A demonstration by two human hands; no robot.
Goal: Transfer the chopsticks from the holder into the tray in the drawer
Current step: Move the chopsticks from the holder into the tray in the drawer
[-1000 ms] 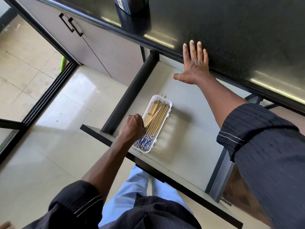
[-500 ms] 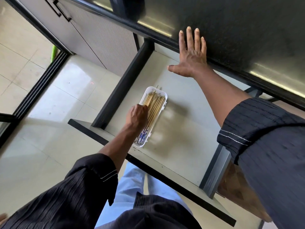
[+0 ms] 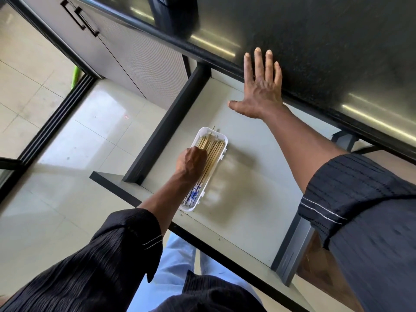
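Left hand (image 3: 191,159), fingers curled onto the chopsticks (image 3: 211,152) lying in the white tray (image 3: 198,204) near the drawer's (image 3: 247,199) front-left corner; right hand (image 3: 262,91), fingers spread, flat on the countertop (image 3: 315,41) edge.

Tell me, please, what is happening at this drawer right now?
A person leans over an open drawer. Their left hand is closed over the chopsticks lying in a white tray on the drawer floor, apparently settling them in place. The right hand is spread flat, fingers on the dark countertop edge, for support. The holder cannot be made out.
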